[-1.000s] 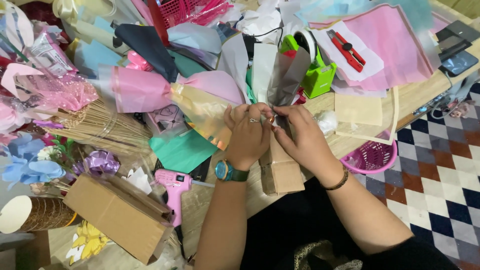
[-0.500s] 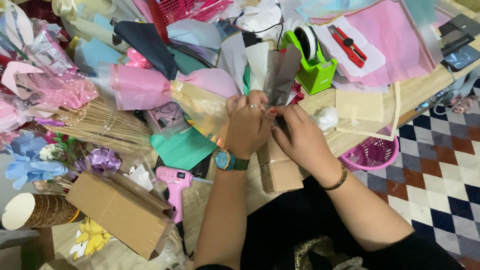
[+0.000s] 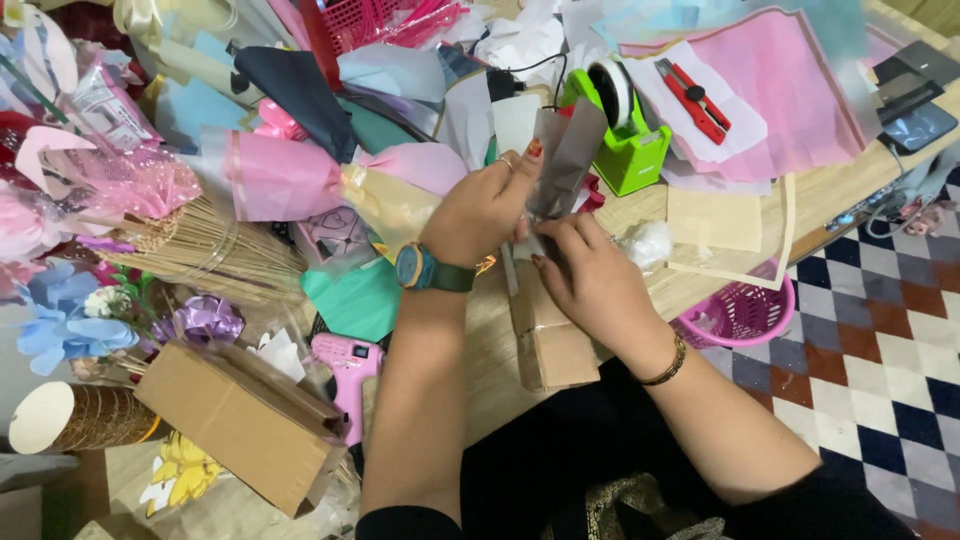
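Cluttered craft table (image 3: 760, 215), brown cardboard box (image 3: 245, 425) lower left, both hands' fingers (image 3: 520, 165) pinching a grey paper sheet (image 3: 565, 160).

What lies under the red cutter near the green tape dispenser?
The red cutter lies on a white sheet, which sits on pink paper. Whatever is beneath the pink paper is covered.

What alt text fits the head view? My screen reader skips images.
Both hands, left hand and right hand, pinch a grey translucent sheet above a small cardboard box on a cluttered craft table. Nearby lie a green tape dispenser, a pink glue gun and coloured wrapping papers.
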